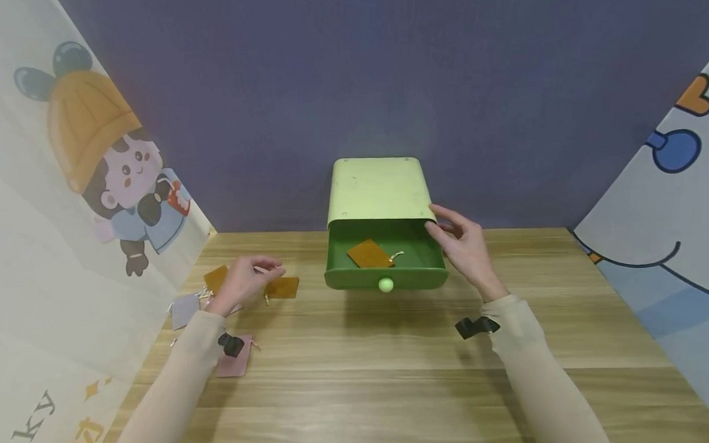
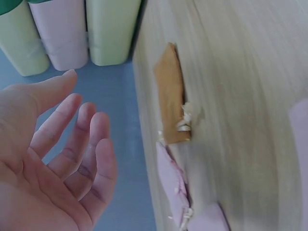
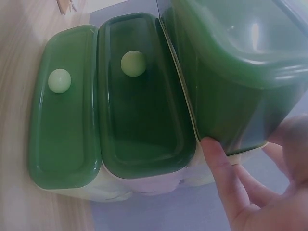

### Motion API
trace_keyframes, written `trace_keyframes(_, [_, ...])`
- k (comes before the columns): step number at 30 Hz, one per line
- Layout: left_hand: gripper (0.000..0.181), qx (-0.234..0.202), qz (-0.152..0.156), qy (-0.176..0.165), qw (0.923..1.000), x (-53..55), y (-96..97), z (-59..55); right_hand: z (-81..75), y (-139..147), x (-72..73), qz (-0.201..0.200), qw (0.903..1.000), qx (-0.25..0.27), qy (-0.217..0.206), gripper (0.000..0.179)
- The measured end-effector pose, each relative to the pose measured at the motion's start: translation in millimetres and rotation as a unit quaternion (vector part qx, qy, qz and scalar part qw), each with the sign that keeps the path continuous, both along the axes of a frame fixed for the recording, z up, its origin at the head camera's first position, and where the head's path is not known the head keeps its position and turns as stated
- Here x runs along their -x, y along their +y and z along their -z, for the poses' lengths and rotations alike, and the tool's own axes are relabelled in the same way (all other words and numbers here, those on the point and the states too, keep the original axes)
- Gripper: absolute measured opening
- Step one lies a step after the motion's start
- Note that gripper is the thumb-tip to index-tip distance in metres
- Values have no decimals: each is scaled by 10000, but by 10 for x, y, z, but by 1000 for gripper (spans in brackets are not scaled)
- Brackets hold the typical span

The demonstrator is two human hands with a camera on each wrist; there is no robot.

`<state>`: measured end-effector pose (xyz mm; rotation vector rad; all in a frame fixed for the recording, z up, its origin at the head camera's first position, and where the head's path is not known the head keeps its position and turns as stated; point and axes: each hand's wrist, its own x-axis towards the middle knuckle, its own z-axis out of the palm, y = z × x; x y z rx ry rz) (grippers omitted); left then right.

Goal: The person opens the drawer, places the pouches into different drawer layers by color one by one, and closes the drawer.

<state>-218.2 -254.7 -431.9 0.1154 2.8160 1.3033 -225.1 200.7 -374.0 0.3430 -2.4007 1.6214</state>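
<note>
A stacked drawer cabinet (image 1: pixel 379 186) stands against the back wall, its top green drawer (image 1: pixel 352 278) pulled out. Inside that drawer lies an orange-brown drawstring pouch (image 1: pixel 369 254) with a pale cord. My right hand (image 1: pixel 464 245) touches the cabinet's right front edge with thumb and fingertips, the fingers fairly straight. On the other side, my left hand (image 1: pixel 248 284) hovers over the pouches on the table with loosely bent fingers and nothing in them. Near its fingertips is a second orange-brown pouch (image 1: pixel 283 287); another orange-brown pouch (image 1: pixel 215 278) is partly hidden behind the hand.
A grey pouch (image 1: pixel 184 311) and a pink pouch (image 1: pixel 235 359) lie on the left of the wooden table (image 1: pixel 395 392). Below the open drawer, two lower drawers appear closed in the right wrist view, including the middle drawer (image 3: pixel 144 115). Printed side panels flank the table.
</note>
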Motion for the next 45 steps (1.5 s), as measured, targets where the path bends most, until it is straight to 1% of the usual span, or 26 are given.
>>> trace_keyframes(4, [34,101,-43,99,9999,12,-16,55,3,2,6,39,10000,-23,42,49])
trace_keyframes(8, [31,267,-13,173,9995,27,-37,104,7,6,6,37,10000,-35,70,48])
trace_keyframes(15, [29,610,139,291,9976,53,-34,184,-9,-2,-11,-32,10000,4,8,50])
trace_keyframes(18, [29,738,173,307,9967,73,-27,224,-14,-4,-19,-72,10000,8,-62,50])
trace_keyframes(23, [26,784,284,331,9960,100,-44,292,-13,-3,-27,-89,9999,51,-81,51])
trace_keyframes(27, [23,840,332,213,9957,119,-26,339,-11,-2,-24,-95,9999,82,-55,50])
trace_keyframes(30, [25,923,360,90,9950,123,0,358,-11,-4,-19,-99,9999,79,-27,50])
trace_keyframes(32, [26,1006,401,77,9941,122,13,367,-10,-4,-17,-97,9999,88,-16,50])
trace_keyframes(34, [27,1118,455,122,9926,123,24,373,-7,-3,-14,-90,9999,89,-11,50])
trace_keyframes(37, [26,1349,524,277,9891,124,41,371,-7,0,-13,-76,9999,95,-31,50])
trace_keyframes(39, [27,1472,524,324,9872,120,55,365,-8,1,-14,-80,9999,90,-49,50])
trace_keyframes(43, [31,1617,498,314,9851,107,75,348,-7,3,-14,-102,9999,94,-66,50])
trace_keyframes(45, [31,1610,479,286,9854,99,84,343,-5,6,-13,-103,9999,103,-51,50])
